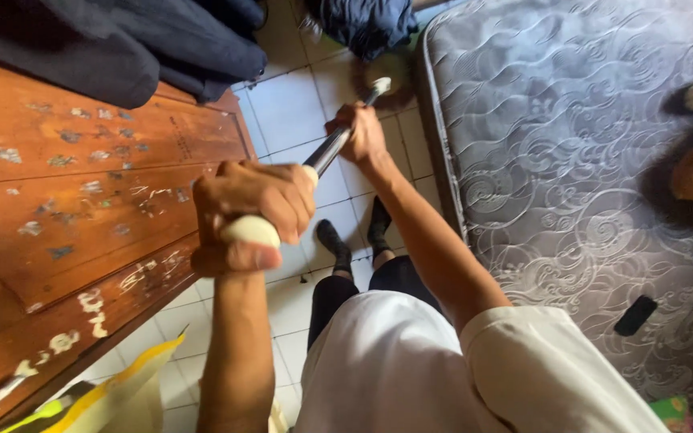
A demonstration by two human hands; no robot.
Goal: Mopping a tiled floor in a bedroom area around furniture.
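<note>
the left hand (246, 220) is clenched around the pale top end of a broom handle (326, 152), fingers wrapped over it, thumb underneath. the right hand (360, 135) grips the metal shaft further down, also closed tight. from the left grip the handle slants away and down through the right grip to the broom head (387, 84), which sits on the white tile floor (286, 108) just beyond the right hand.

right of both grips, the edge of a grey quilted mattress (571, 160) runs close beside the right forearm. left of the grips a wooden door (66, 184), scuffed with sticker remains, lies close to the left hand. between them a narrow strip of tile is open, with the person's black-socked feet (354, 236) below the handle. dark cloth (362, 24) lies past the broom head.
</note>
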